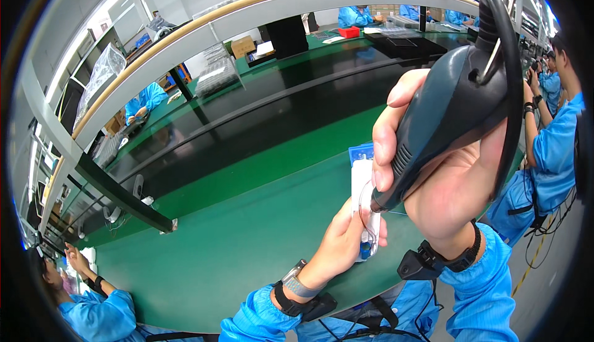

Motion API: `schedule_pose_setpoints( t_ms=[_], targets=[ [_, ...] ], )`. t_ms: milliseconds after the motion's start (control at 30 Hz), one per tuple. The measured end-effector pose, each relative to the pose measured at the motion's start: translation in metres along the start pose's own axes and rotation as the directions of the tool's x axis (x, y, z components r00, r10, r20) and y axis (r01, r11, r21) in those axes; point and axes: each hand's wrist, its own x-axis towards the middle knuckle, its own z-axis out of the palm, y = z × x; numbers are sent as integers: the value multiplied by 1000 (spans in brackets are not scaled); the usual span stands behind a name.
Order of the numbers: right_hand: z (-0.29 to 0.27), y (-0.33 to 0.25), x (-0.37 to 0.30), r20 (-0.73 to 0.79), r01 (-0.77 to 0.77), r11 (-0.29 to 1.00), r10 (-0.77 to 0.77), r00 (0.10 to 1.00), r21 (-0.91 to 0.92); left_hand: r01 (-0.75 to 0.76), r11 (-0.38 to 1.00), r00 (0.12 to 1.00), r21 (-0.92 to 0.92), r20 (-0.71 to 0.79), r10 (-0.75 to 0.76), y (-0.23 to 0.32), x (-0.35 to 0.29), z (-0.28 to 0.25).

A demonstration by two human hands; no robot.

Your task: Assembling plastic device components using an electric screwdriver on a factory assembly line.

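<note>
My right hand (442, 196) is wrapped around a dark electric screwdriver (442, 97) with a black cord at its top. The tool slants down to the left, and its tip meets a narrow white plastic housing (361, 184). That housing is gripped by my left hand (340, 237), whose thumb lies on it near the tip. Thin wires loop over the housing, and a small blue part (365, 249) shows at its lower end. Something blue (361, 152) lies at or just behind its upper end. Whether a screw sits under the tip is hidden.
A green worktop (247, 261) spreads beneath my hands, with a black conveyor belt (278, 116) beyond it. A dark metal post (124, 193) rises at left. Co-workers in blue work at lower left (99, 317) and right (554, 131). Stacked trays (216, 76) stand across the belt.
</note>
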Motion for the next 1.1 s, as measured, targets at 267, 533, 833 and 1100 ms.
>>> schedule_pose_setpoints(
  t_ms=[267, 533, 833, 1100],
  targets=[
    [2, 9, -2, -21, -19, 998, 21, 1000, 68, -88, 980, 996, 181, 6, 89, -2, 1, 0],
    [6, 12, -3, -113, 19, 991, -4, 994, 132, -114, 962, 993, 247, 16, 114, 3, -1, 4],
    [-15, -2, -13, 134, -77, 991, 62, 989, 114, -33, 975, 999, 220, 6, 32, 2, 0, 8],
    [-76, -30, -11, -45, 136, 980, -144, 989, -148, -28, 999, 999, -30, -31, 27, -8, 0, 9]
  ],
)
